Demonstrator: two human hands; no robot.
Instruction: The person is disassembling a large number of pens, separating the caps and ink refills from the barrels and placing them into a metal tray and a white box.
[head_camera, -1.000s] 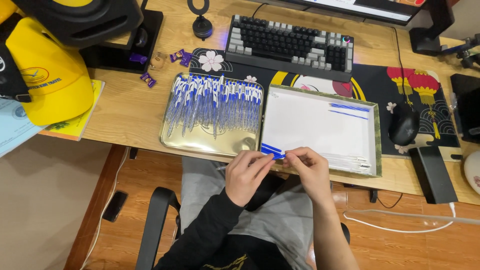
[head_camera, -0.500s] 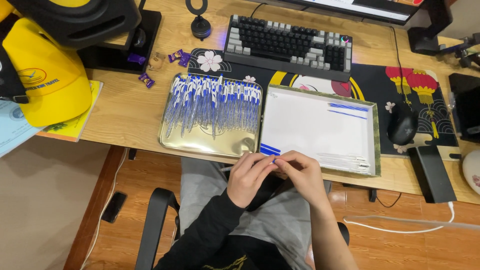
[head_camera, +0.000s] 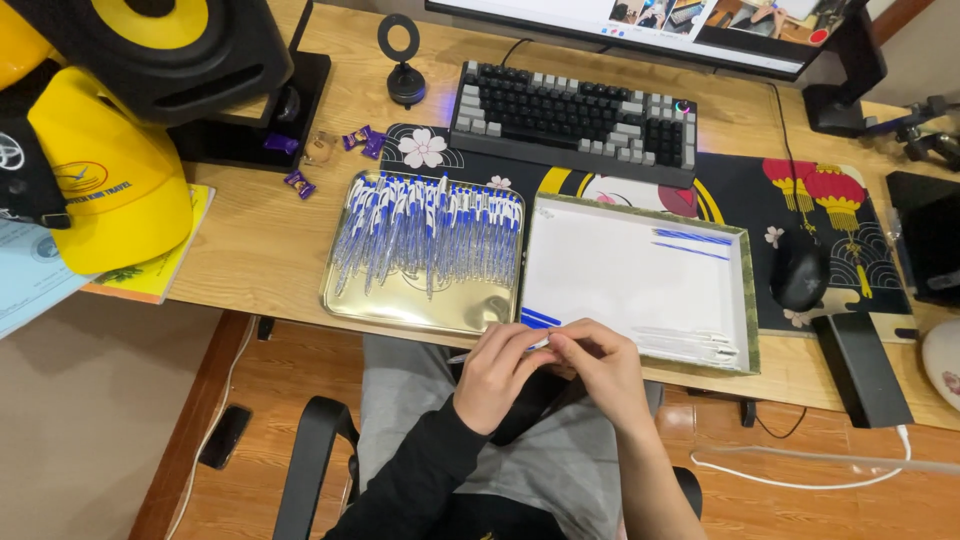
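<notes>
Pen pinched between my left hand & right hand, at surface's near edge. Assembly step, I reckon; next needs a straight push.

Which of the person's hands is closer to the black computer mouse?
The right hand. It sits left of and below the mouse, near the white tray; the left hand lies farther left, beside it.

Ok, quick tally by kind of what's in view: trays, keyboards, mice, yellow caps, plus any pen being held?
Trays: 2, gold tray and white tray
Keyboard: 1
Mouse: 1
Yellow cap: 1
Held pen: 1
Total: 6
</notes>
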